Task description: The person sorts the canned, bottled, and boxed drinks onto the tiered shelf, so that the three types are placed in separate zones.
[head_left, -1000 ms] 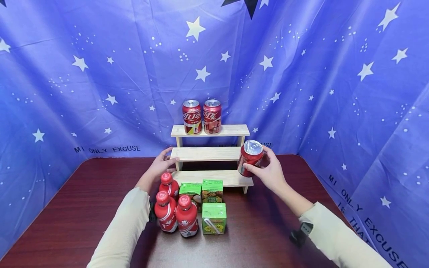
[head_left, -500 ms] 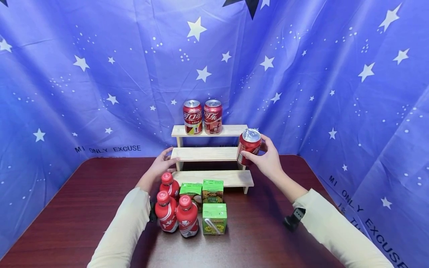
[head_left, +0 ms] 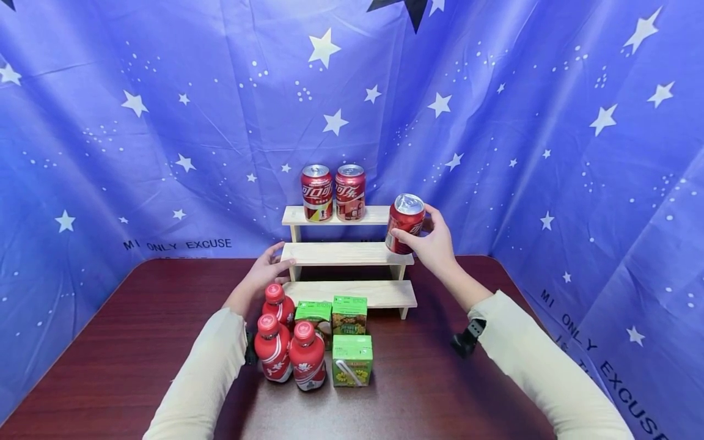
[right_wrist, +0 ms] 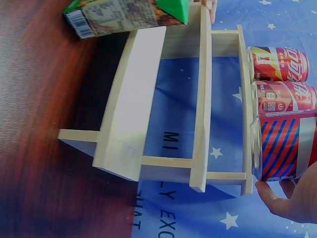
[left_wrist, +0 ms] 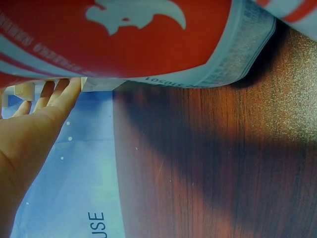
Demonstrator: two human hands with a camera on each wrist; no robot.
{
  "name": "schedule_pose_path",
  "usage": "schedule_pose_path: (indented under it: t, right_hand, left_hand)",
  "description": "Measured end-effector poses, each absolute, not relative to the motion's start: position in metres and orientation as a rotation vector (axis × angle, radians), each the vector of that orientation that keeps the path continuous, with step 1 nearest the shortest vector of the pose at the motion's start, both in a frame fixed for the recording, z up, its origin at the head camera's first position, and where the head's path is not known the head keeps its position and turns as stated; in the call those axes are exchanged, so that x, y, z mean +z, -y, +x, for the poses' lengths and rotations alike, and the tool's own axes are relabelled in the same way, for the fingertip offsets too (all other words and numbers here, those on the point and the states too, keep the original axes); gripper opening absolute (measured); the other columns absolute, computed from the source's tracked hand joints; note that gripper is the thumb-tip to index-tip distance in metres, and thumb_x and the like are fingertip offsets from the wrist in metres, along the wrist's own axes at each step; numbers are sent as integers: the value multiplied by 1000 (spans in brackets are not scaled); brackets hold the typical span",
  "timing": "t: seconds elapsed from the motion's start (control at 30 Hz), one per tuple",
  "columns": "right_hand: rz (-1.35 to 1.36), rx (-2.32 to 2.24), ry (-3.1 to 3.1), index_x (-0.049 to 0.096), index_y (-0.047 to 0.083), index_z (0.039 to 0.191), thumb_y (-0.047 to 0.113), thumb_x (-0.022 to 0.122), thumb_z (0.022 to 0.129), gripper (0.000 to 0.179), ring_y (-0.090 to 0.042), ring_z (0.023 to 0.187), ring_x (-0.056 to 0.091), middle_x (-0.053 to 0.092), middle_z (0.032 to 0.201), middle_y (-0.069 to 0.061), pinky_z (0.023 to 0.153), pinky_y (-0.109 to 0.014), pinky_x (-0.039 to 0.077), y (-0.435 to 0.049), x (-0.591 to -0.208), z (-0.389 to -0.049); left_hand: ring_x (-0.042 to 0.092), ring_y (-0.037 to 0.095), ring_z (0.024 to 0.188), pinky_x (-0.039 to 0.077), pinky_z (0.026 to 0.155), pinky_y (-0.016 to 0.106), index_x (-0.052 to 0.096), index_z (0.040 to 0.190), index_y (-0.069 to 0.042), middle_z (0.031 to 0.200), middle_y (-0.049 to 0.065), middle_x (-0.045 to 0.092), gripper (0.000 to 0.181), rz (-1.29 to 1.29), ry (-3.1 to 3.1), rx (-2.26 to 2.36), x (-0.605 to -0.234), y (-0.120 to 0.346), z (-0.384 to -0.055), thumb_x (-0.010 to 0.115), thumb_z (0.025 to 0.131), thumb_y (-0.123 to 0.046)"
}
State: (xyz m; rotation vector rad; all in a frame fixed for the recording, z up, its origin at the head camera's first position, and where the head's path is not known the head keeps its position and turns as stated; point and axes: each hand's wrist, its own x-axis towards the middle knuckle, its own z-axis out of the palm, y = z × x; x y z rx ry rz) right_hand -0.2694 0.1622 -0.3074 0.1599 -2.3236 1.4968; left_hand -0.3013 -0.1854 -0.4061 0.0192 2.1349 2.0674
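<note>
My right hand (head_left: 437,241) grips a red cola can (head_left: 406,221) by its sides, thumb in front and fingers behind. The can is slightly tilted and overlaps the right end of the top step in the head view. In the right wrist view the held can (right_wrist: 285,146) is beside two standing cola cans, level with the top board. Those two cans (head_left: 317,194) stand side by side on the top step's left part. My left hand (head_left: 263,273) holds the left end of the middle board of the three-step wooden stand (head_left: 341,253), thumb at its front edge.
Three red bottles (head_left: 308,357) stand on the dark wood table (head_left: 429,379) near my left forearm. Beside them are three green drink cartons (head_left: 352,360), in front of the lowest step. A blue star-printed cloth (head_left: 220,122) hangs behind and around the table.
My right hand has raised the cola can from about the lowest step to the top step, moving slightly left. My left hand stays at the stand; bottles and cartons have not moved.
</note>
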Motion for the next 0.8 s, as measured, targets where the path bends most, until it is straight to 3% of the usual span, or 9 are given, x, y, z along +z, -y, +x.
schedule_pose_path:
  t: [0.8]
  right_hand:
    - [74, 1499, 2296, 35, 13, 141, 33, 80, 73, 84, -26, 116, 52, 54, 127, -14, 101, -43, 44, -142, -292, -307]
  left_hand:
    - [39, 39, 128, 43, 100, 53, 10, 151, -13, 146, 28, 28, 71, 12, -2151, 2059, -406, 184, -300, 52, 95, -10]
